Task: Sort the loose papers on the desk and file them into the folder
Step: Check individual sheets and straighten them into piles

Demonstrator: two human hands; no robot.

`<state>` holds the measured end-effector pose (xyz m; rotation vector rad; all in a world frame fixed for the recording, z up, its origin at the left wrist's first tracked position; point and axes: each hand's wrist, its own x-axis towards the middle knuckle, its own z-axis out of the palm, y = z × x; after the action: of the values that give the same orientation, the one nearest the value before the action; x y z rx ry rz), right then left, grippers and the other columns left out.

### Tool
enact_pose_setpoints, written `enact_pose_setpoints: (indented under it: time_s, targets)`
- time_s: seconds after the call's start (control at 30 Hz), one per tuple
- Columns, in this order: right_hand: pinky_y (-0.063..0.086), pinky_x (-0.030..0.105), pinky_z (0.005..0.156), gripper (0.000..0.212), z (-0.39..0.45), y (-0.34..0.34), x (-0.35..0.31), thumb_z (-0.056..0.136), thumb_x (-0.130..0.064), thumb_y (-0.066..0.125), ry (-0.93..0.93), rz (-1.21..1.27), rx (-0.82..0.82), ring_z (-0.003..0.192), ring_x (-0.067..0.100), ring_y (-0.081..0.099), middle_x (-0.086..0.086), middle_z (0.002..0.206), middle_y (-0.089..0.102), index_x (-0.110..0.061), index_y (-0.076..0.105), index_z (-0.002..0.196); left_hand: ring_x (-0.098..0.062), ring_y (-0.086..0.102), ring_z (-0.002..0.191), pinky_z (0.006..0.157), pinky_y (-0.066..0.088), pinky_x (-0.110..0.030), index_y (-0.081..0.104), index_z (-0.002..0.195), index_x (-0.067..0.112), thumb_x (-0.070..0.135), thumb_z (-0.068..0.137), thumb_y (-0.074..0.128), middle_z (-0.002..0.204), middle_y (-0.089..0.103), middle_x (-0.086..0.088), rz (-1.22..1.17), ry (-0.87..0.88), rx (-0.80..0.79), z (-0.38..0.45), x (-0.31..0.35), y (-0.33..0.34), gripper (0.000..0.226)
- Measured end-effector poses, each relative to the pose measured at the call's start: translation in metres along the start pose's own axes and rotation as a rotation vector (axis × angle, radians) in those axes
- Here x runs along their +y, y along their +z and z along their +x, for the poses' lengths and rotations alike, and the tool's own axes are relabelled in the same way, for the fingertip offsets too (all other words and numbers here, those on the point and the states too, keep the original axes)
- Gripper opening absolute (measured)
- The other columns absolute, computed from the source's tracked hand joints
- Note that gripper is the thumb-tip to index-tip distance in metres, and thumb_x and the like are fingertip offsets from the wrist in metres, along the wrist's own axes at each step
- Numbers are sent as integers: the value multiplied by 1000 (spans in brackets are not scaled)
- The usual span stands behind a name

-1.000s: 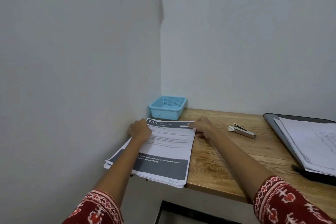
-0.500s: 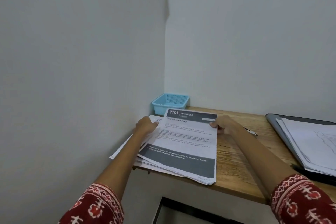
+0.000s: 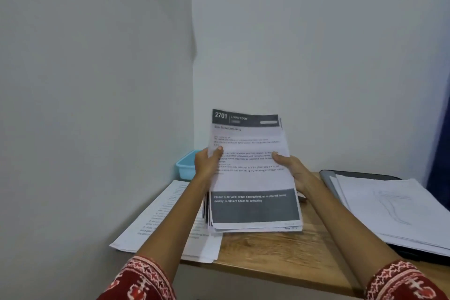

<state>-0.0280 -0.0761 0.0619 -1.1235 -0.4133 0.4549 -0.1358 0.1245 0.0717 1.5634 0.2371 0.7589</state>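
I hold a stack of printed papers (image 3: 253, 178) upright above the wooden desk (image 3: 280, 248), its top sheet headed "2701" with dark bands. My left hand (image 3: 207, 163) grips the stack's left edge, thumb on the front. My right hand (image 3: 289, 168) grips the right edge the same way. More loose sheets (image 3: 165, 224) lie flat on the desk's left end, hanging over the edge. The dark open folder (image 3: 333, 178) lies at the right with white sheets (image 3: 394, 212) on it.
A light blue plastic basket (image 3: 186, 165) sits in the back left corner against the walls. A small pale object (image 3: 302, 197) peeks out behind the stack's right edge. The desk's front edge runs close below my forearms.
Both hands have lifted the stack off the desk and stood it upright in front of me, uncovering the sheets that lay beneath it at the left.
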Motion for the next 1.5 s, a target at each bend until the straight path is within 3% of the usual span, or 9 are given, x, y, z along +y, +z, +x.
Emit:
enact_pose_setpoints:
  time_s: [0.2, 0.47, 0.7, 0.97, 1.13, 1.23, 1.3, 1.37, 1.5]
  targets:
    - [59, 36, 73, 16, -23, -9, -44, 85, 3, 63, -354, -237, 237, 79, 23, 68, 16, 103, 66, -6, 63, 98, -25, 67, 86, 79, 56, -40, 65, 100, 11, 40, 79, 68, 101, 69, -7, 272, 205, -196, -10, 40, 36, 36]
    - [48, 38, 97, 67, -35, -32, 2, 76, -17, 78, -227, -279, 397, 108, 27, 59, 14, 123, 59, 2, 41, 129, -32, 60, 103, 93, 49, -44, 58, 98, 12, 29, 89, 60, 104, 64, -13, 23, 41, -180, -52, 7, 65, 19]
    - [47, 38, 97, 48, -40, -31, -14, 80, -11, 74, -280, -283, 420, 102, 25, 58, 10, 114, 59, -4, 44, 116, -29, 60, 102, 92, 49, -42, 55, 95, 18, 31, 91, 56, 101, 62, -7, -38, 32, -176, -31, 17, 73, 14]
    - [57, 29, 65, 21, -52, -46, -3, 81, -19, 73, -172, -330, 294, 77, 23, 69, 10, 92, 72, -8, 66, 98, -31, 55, 111, 92, 45, -37, 50, 124, 3, 29, 96, 49, 119, 59, -14, 2, -80, -33, -25, -16, 73, 39]
    - [60, 29, 68, 11, -56, -48, 2, 88, -11, 63, -162, -30, 211, 79, 24, 71, 16, 95, 70, -2, 65, 95, -30, 52, 111, 96, 43, -36, 39, 132, -1, 29, 97, 48, 122, 53, -12, -313, -292, 205, -24, -24, 74, 47]
    - [57, 34, 81, 14, -57, -29, 23, 89, -3, 58, -136, 83, 105, 82, 17, 70, 7, 91, 74, -3, 64, 102, -32, 57, 110, 94, 47, -43, 42, 132, 5, 31, 96, 48, 125, 56, -14, -547, -376, 108, -31, -36, 94, 44]
    - [59, 35, 71, 12, -54, -16, 34, 87, 3, 59, -83, 99, 151, 68, 17, 70, 5, 76, 73, -5, 65, 92, -32, 62, 95, 78, 54, -47, 48, 126, 9, 33, 97, 47, 112, 62, -15, -606, -408, 16, -44, -43, 105, 38]
    - [58, 38, 63, 12, -53, -15, 33, 85, 6, 60, -65, 87, 219, 64, 22, 68, 6, 70, 72, -3, 64, 91, -27, 63, 85, 66, 53, -38, 51, 122, 6, 23, 96, 51, 109, 63, -14, -589, -389, -32, -47, -46, 101, 31]
    - [58, 39, 70, 30, -56, -48, 9, 74, 6, 72, -172, -159, 366, 76, 26, 68, 10, 80, 72, 3, 62, 102, -34, 59, 106, 85, 52, -47, 49, 129, -1, -12, 83, 53, 124, 58, -20, -602, -324, -24, -11, -55, 52, 48]
